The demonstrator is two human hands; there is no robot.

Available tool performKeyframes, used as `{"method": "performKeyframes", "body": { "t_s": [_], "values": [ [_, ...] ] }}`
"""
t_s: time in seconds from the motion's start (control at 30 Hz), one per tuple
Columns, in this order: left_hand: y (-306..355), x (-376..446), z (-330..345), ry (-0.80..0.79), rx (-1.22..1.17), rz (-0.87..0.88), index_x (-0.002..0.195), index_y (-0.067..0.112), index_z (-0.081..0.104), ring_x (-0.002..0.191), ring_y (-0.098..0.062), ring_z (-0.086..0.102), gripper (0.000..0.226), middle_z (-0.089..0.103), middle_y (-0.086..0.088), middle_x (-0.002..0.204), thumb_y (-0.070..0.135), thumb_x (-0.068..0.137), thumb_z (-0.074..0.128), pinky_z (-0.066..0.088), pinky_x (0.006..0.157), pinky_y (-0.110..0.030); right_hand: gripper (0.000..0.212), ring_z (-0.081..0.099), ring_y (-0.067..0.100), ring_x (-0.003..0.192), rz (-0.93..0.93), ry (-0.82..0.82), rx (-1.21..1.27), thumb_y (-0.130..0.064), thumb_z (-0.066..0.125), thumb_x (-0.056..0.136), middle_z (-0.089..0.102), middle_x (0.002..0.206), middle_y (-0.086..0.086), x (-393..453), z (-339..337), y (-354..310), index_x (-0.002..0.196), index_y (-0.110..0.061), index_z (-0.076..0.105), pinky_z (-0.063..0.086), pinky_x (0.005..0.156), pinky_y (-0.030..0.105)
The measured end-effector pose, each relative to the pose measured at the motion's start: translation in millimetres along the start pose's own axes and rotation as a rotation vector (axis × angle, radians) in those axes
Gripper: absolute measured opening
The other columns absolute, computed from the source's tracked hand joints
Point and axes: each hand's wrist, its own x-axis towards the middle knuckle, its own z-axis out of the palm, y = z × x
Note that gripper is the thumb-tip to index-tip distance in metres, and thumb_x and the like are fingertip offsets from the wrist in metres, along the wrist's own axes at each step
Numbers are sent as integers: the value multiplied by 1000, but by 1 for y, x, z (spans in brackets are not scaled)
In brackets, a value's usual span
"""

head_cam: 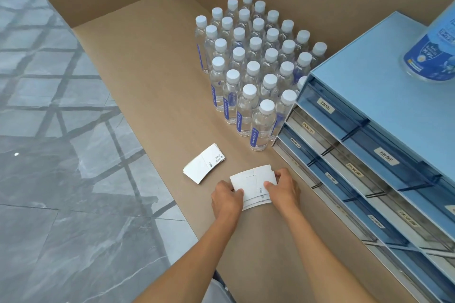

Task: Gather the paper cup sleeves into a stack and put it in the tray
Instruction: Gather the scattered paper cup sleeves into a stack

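Several flat white paper cup sleeves (253,186) lie fanned in a loose pile on the brown counter. My left hand (227,199) grips the pile's left edge, and my right hand (283,188) grips its right edge, thumb on top. A second, neater stack of white sleeves (204,163) rests on the counter a little to the upper left, apart from both hands. No tray can be picked out with certainty; the blue drawer unit (369,145) stands just right of my right hand.
A block of several clear water bottles (253,66) with white caps stands behind the sleeves. A blue-labelled container (430,56) sits on top of the drawer unit. The counter's left edge (138,145) drops to a grey tiled floor.
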Motion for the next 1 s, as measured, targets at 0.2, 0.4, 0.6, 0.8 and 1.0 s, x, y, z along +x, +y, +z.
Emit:
{"method": "performKeyframes", "body": {
  "t_s": [0.2,0.4,0.6,0.8,1.0],
  "values": [
    [-6,-1,-6,-102,-94,67,91,2,67,76,-22,59,20,62,-2,82,20,81,71,48,68,-30,17,63,22,71,99,-47,287,-14,71,81,66,72,2,-13,-12,10,87,1,68,51,63,29],
    [-11,-12,-12,-314,-244,148,84,7,64,69,-19,62,18,66,-6,79,13,77,80,52,66,-34,19,63,19,70,100,-31,519,-10,71,83,69,84,11,-44,-35,35,93,4,62,50,64,28],
    [-7,-36,-8,-513,-191,255,95,2,64,69,-20,71,21,77,-18,91,9,81,78,54,63,-28,19,72,25,78,135,94,759,-10,73,83,76,91,17,-91,-47,71,94,2,63,58,75,40],
    [-15,-62,7,-622,-62,365,89,5,63,70,-21,69,16,74,-16,87,7,81,78,53,66,-30,9,70,29,76,204,195,933,-6,72,84,75,94,27,-129,-51,108,86,2,67,57,83,49],
    [-28,-95,25,-644,87,459,90,7,71,70,-19,71,13,77,-9,82,8,80,78,53,66,-28,10,67,24,74,193,258,937,-3,69,85,75,88,21,-166,-66,147,85,5,65,52,71,36]
  ]
}}
